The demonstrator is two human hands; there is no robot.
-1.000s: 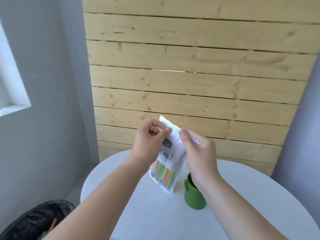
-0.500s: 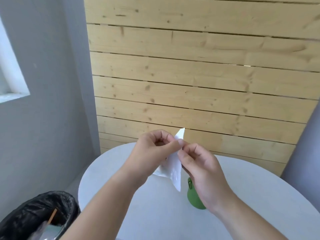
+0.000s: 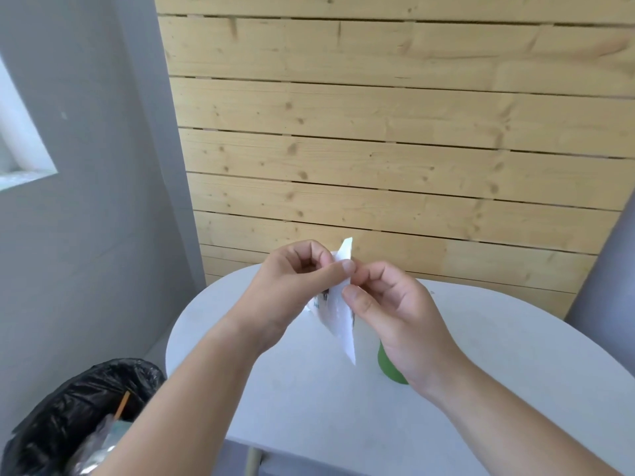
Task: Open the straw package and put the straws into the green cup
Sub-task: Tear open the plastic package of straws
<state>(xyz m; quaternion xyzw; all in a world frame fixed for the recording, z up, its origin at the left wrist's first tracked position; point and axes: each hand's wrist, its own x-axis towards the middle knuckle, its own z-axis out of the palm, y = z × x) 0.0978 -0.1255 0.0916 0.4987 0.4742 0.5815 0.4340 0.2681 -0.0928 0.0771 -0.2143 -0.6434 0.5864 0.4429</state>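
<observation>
The white straw package [image 3: 338,317] hangs edge-on in the air above the round table, so its coloured straws are hidden. My left hand [image 3: 292,286] pinches its top from the left with thumb and fingers. My right hand [image 3: 388,310] pinches the same top edge from the right, close against the left thumb. The green cup [image 3: 390,367] stands on the table below and behind my right hand, which covers most of it.
The round white table [image 3: 498,355] stands against a wooden plank wall [image 3: 378,149]. A bin lined with a black bag [image 3: 79,417], holding some rubbish, sits on the floor at the lower left. A grey wall with a window is on the left.
The package has turned from showing its printed front and straws to edge-on. Both hands have closed in on its top edge, and the view has tilted down.
</observation>
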